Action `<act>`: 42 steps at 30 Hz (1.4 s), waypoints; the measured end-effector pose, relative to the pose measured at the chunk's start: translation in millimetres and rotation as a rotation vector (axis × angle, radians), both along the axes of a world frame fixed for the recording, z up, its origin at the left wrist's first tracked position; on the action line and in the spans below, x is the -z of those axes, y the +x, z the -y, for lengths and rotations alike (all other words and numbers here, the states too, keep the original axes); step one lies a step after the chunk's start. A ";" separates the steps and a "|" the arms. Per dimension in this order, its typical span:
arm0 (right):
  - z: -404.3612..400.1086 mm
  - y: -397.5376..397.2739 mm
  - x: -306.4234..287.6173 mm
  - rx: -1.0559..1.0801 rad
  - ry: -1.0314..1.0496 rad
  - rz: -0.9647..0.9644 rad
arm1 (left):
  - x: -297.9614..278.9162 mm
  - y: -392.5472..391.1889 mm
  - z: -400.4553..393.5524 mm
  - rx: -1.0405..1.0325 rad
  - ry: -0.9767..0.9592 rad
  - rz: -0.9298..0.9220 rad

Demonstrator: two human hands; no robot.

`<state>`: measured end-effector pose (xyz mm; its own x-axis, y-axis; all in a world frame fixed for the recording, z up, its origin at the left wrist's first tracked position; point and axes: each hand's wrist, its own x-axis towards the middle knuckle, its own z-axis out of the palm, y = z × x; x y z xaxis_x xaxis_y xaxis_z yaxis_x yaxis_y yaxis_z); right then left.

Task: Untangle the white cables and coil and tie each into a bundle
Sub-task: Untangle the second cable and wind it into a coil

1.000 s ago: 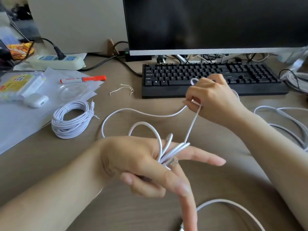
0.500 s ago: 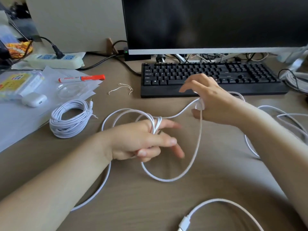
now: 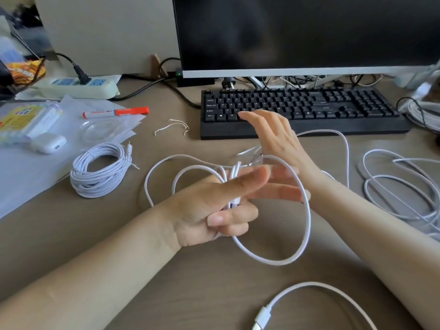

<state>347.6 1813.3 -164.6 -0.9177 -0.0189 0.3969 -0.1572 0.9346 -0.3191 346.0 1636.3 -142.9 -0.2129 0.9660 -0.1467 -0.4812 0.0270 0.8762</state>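
Where the desk [image 3: 100, 236] edge comes nearest the camera, a white cable end with a USB plug [image 3: 261, 318] lies loose, below both hands and touching neither. Above it, left hand [image 3: 212, 206]: grip closed on the white cable [image 3: 307, 225], several strands gathered between thumb and curled fingers, index and middle fingers extended rightward. One large loop hangs from this grip down to the desk and back up around the extended fingers; two smaller loops arch out to its left.

Right hand [image 3: 276, 139]: just beyond the left grip, fingers spread, palm open, holding nothing; cable passes at or under its wrist, contact unclear owing to blur.

Right of the right forearm: loose white cable tangle [image 3: 402, 186] on the desk.

Left of the left grip, well apart: finished coiled bundle [image 3: 100, 172], tied. Beyond it a white earbud case [image 3: 48, 143], closed, contents not visible, on papers [image 3: 21, 172]; also a red-capped marker [image 3: 115, 112].

Farthest: black keyboard [image 3: 304, 110], dark monitor [image 3: 307, 32], power strip [image 3: 78, 85] with one black plug inserted.
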 end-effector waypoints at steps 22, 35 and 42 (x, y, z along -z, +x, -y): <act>-55.6 0.9 -23.5 -0.306 -0.003 0.027 | 12.3 -32.1 -2.9 -0.593 0.097 0.196; -10.5 24.7 -51.2 -0.256 0.335 0.761 | 9.0 -29.8 7.7 0.067 0.323 0.211; -4.9 24.6 -55.4 -0.490 -0.347 0.405 | 11.4 -16.3 2.0 -0.037 0.126 -0.004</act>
